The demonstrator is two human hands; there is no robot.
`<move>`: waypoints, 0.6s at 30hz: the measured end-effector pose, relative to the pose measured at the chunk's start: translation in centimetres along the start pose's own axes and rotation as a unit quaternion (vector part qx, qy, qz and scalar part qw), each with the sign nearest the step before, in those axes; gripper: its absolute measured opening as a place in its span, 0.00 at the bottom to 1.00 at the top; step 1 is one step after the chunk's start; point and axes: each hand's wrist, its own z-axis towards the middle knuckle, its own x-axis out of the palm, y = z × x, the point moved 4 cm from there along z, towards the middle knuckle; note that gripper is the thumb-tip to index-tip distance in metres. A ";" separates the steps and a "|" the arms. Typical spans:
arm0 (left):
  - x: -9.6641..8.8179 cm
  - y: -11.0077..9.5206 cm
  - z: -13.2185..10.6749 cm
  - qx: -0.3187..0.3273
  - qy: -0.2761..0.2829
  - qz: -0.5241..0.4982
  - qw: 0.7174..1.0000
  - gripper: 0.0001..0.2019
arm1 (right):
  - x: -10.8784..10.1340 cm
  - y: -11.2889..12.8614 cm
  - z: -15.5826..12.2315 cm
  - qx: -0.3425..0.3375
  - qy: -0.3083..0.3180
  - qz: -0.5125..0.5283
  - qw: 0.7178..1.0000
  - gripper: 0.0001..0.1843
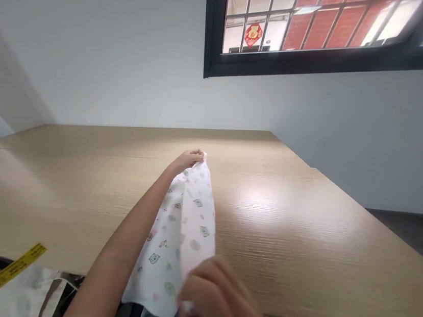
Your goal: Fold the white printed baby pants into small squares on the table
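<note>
A white cloth (pixel 195 217) printed with small green and pink animal figures stretches along the table towards me. At its far end my left hand (pixel 192 158) pinches a corner of the cloth just above the tabletop. Close to the camera my right hand (pixel 219 299) is closed at the near end of the same cloth, with a bit of white showing between the fingers. The cloth has a lengthwise fold, and its near left part hangs past the table edge over my lap.
The wooden table (pixel 281 222) reaches back to a white wall below a barred window (pixel 293 9). At the lower left, a yellow measuring tape (pixel 15 269) lies across the table's front edge, above white material (pixel 18 311) beside me.
</note>
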 end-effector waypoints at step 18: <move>0.7 6.1 -2.5 -0.086 -0.115 0.026 0.989 0.14 | 6.5 -4.9 -0.2 0.103 0.270 -0.046 0.956 0.10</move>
